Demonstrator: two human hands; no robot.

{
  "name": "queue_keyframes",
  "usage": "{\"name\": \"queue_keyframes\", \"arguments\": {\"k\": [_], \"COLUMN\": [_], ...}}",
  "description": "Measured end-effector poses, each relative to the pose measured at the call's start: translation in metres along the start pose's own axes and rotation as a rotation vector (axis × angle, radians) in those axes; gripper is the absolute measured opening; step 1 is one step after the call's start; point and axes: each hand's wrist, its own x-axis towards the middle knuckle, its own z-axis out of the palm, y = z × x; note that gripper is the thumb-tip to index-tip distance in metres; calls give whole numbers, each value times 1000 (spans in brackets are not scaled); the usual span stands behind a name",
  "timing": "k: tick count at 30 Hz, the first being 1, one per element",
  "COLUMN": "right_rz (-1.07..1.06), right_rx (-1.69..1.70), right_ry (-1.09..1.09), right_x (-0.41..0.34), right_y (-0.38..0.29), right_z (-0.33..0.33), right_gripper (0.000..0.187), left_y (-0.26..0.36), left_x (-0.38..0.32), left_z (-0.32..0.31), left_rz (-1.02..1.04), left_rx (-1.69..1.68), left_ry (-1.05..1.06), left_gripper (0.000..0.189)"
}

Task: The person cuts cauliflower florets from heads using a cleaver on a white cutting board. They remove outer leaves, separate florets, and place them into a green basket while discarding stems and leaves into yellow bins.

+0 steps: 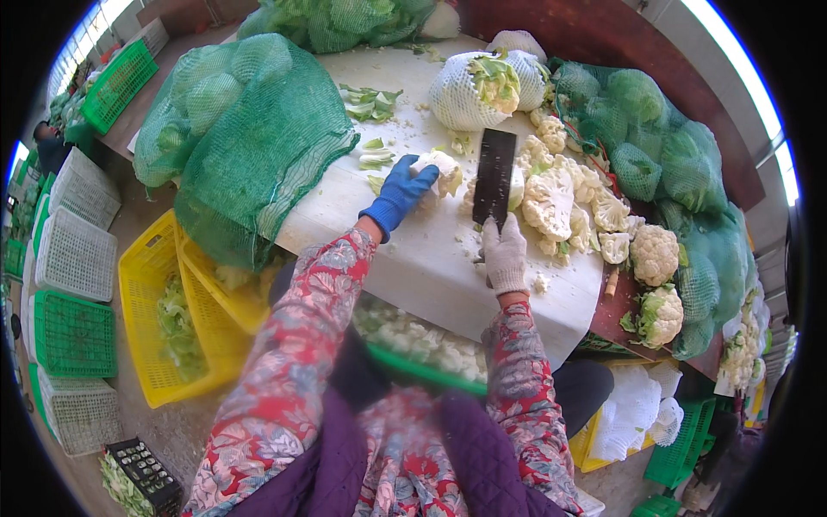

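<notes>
My left hand (402, 191), in a blue glove, grips a trimmed cauliflower piece (440, 173) over the white work surface (394, 239). In a pale knitted glove, my right hand (504, 255) holds a cleaver (495, 174) by its handle, the dark broad blade pointing away from me. The blade stands to the right of the held piece, apart from it, and partly hides cauliflower behind it. Cut cauliflower pieces (549, 200) are heaped right of the cleaver. Loose leaves (375, 155) and crumbs lie beyond my left hand.
Green mesh sacks of vegetables (252, 123) flank the surface. Foam-netted cauliflowers (468, 90) sit at the back. Whole cauliflowers (654, 255) and a wooden handle (611, 283) lie at right. Below me is a green-rimmed container of florets (426, 336); yellow crates (152, 310) stand left.
</notes>
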Motion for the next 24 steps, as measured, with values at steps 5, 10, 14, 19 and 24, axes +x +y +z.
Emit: {"name": "queue_keyframes", "arguments": {"k": [5,10,14,19,24], "right_rz": [46,-279,-177,-204,-169], "right_rx": [375,-20,-29,-2,-236], "right_ry": [12,-32,-88,-10,-156], "right_x": [-4,6,17,19,21], "right_y": [-14,-44,-59,-59,-51], "right_z": [-20,-2,11,21,39], "right_gripper": [22,24,26,26,27], "left_y": [-4,-10,-18,-33,-34], "left_x": [3,6,7,13,15], "left_z": [-2,-6,-10,0,2], "left_rz": [163,155,194,241,322], "left_rx": [142,-39,-111,-187,-184], "left_ry": [44,-45,-85,-53,-3], "left_gripper": [79,83,77,69,63]}}
